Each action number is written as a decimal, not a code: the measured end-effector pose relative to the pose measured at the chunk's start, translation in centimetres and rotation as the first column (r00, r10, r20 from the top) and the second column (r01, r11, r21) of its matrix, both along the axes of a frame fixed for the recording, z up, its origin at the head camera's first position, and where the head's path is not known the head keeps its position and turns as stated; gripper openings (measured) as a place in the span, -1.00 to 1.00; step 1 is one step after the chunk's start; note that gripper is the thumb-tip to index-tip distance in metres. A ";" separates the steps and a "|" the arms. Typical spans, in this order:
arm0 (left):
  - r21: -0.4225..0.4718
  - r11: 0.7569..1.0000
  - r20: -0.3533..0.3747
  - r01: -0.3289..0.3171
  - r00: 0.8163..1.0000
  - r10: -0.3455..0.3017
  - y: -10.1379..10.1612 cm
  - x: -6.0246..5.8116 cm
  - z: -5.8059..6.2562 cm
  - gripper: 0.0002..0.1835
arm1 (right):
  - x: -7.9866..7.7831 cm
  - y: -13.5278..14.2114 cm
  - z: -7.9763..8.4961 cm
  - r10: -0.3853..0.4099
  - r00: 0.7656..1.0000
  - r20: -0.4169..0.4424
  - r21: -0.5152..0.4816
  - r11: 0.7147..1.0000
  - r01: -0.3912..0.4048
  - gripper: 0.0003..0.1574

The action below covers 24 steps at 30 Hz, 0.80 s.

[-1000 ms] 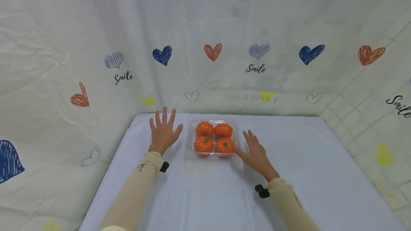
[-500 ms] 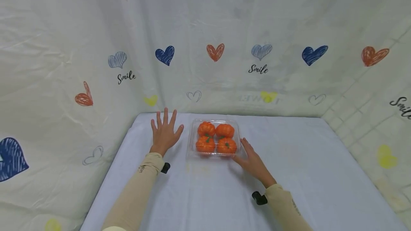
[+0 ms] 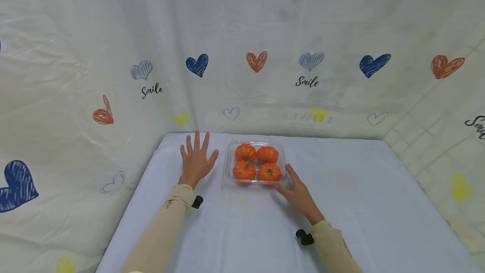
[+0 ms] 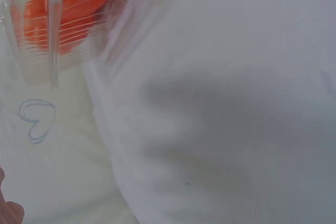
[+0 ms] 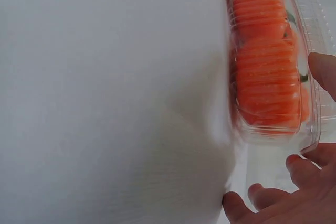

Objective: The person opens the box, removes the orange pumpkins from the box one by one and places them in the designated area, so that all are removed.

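Note:
Several small orange pumpkins (image 3: 244, 170) with green stems sit in a clear plastic clamshell box (image 3: 228, 164) towards the back of the table. My left hand (image 3: 195, 164) is spread flat with straight fingers, left of the box and apart from it. My right hand (image 3: 299, 196) is at the front right corner of the box, thumb at the front edge and index finger along the right side. In the right wrist view, the thumb (image 5: 323, 72) and index fingertip come right up to the rim, while the other fingers (image 5: 268, 196) extend loosely past the corner.
A white cloth (image 3: 246, 231) covers the table. Behind and at the sides hangs a pale curtain (image 3: 273, 24) printed with hearts and "Smile". Small black wrist cameras (image 3: 305, 237) are worn under both wrists.
My right hand has moved slightly left and nearer, its fingers drawing in to the box's corner. My left hand stays spread in place. The head view has shifted a little.

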State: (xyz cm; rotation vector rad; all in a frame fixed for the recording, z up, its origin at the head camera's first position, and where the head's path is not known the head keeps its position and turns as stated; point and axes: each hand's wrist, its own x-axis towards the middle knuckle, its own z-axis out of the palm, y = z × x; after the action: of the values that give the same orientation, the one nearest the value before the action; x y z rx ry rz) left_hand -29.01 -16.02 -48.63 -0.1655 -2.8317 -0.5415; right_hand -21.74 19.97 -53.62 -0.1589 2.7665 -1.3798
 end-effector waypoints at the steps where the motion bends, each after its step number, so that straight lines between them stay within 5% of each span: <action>1: 0.005 1.000 0.002 0.002 1.000 -0.002 0.1 0.1 -0.1 -0.15 | 0.0 0.0 0.0 0.000 1.000 0.000 0.000 1.000 0.000 0.18; 15: 0.122 0.989 -0.005 0.085 0.996 -0.085 1.3 1.6 -1.6 -0.09 | -0.2 -0.1 -0.5 -0.013 1.000 0.011 0.006 1.000 0.013 0.23; 24: 0.347 0.922 0.035 0.172 0.980 -0.196 2.5 3.2 -4.2 -0.07 | -0.2 -0.1 -1.0 -0.032 0.999 0.035 0.007 0.999 0.032 0.26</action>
State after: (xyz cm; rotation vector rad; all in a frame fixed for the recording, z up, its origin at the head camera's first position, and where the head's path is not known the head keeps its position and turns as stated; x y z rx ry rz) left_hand -25.86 -13.50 -52.85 -0.3550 -2.7461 -1.0896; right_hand -21.92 19.83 -54.60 -0.0900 2.7567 -1.3675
